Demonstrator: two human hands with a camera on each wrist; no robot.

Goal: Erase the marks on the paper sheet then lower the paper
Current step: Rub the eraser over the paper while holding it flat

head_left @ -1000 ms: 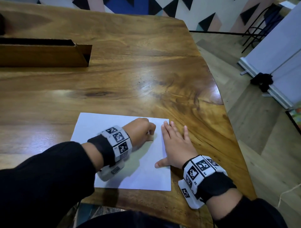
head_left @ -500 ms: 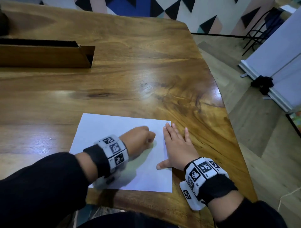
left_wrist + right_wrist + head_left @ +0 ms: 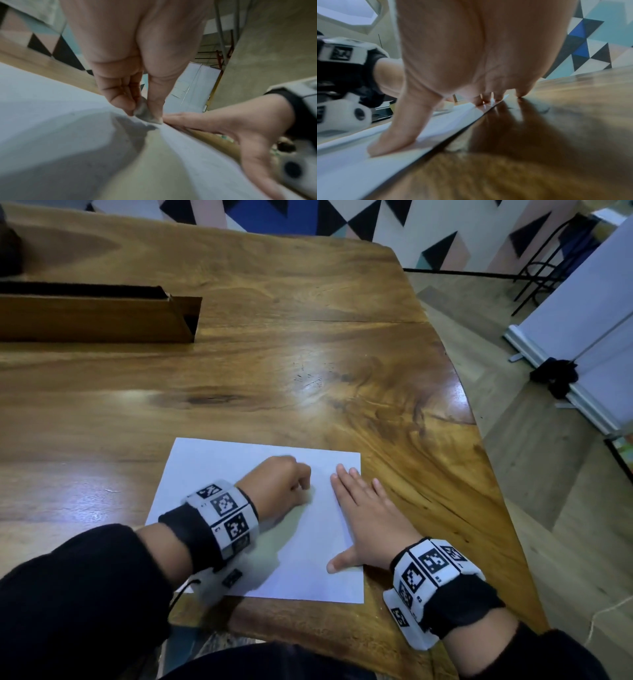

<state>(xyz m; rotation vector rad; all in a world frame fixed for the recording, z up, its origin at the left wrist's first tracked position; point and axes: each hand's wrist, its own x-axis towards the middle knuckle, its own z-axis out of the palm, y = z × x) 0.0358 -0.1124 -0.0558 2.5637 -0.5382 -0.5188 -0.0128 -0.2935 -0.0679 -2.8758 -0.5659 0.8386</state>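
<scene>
White paper (image 3: 239, 470) lies flat by the table's (image 3: 308, 354) near edge; my left hand (image 3: 281, 484) pinches the eraser (image 3: 145, 115), right hand (image 3: 370, 522) pressed flat — I risk creasing the sheet.

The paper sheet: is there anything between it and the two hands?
Only the eraser, pinched in the left hand and pressed on the paper sheet. The right hand lies flat, directly on the sheet's right edge.

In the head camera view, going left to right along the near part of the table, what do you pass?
Left hand pinching an eraser → bare middle of the paper sheet → right hand pressed flat → bare wooden table.
</scene>
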